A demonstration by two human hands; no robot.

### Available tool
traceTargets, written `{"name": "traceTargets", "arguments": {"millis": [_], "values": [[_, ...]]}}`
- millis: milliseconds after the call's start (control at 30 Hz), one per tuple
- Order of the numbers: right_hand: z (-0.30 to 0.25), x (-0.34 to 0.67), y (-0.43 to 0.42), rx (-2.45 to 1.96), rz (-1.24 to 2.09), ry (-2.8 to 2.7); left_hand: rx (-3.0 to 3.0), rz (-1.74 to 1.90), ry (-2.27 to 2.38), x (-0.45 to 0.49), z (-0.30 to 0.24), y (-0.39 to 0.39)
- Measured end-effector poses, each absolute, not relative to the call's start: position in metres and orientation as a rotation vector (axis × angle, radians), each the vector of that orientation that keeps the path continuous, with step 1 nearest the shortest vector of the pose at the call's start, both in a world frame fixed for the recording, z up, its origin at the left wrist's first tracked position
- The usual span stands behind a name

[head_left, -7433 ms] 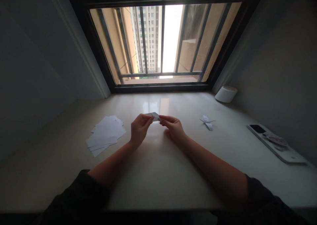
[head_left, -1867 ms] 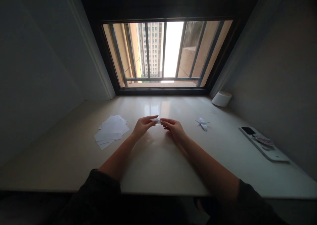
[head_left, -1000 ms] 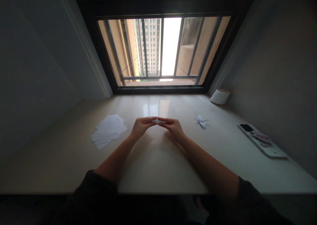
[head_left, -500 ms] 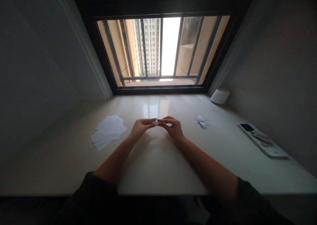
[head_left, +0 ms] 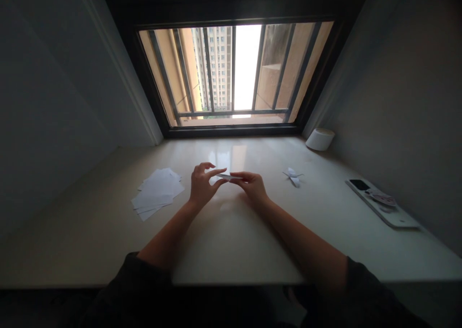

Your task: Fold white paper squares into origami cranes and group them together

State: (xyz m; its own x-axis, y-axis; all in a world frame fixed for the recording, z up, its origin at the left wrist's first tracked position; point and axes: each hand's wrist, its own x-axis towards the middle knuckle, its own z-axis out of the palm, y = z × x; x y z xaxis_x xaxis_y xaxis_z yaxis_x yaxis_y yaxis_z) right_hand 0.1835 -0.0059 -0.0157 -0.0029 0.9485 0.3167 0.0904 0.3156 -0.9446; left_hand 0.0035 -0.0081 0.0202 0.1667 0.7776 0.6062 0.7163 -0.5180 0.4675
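Observation:
A small folded white paper (head_left: 224, 176) is held level above the white counter, between my two hands. My right hand (head_left: 252, 184) pinches its right end between thumb and fingers. On the left end, the thumb and forefinger of my left hand (head_left: 202, 183) lie below and above the paper, while the other fingers are lifted and bent. The fold details are too small to make out. To the right of my hands lies a folded paper crane (head_left: 293, 177). A fanned stack of white paper sheets (head_left: 159, 190) rests to the left.
A white roll-shaped object (head_left: 320, 139) stands at the back right corner. Along the right wall lies a phone (head_left: 388, 211) with a ring-like attachment on its back. The white counter (head_left: 231, 251) ends in front of me, and a barred window (head_left: 234, 75) is behind it.
My left hand has opened its grip somewhat, with its fingers raised and spread, so more of the folded paper shows. My right hand keeps its pinch at nearly the same place.

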Motion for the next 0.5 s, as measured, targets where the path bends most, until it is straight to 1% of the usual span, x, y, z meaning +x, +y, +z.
{"name": "traceTargets", "arguments": {"millis": [167, 267, 500], "values": [[-0.017, 0.184, -0.003, -0.976, 1.112, -1.32, 2.187, 1.124, 1.245, 0.002, 0.017, -0.004], [-0.017, 0.185, -0.003, -1.037, 1.141, -1.334, 2.101, 1.075, 1.283, 0.003, 0.014, -0.004], [-0.019, 0.186, -0.001, -1.078, 1.166, -1.343, 2.124, 1.055, 1.368, 0.004, 0.01, -0.003]]}}
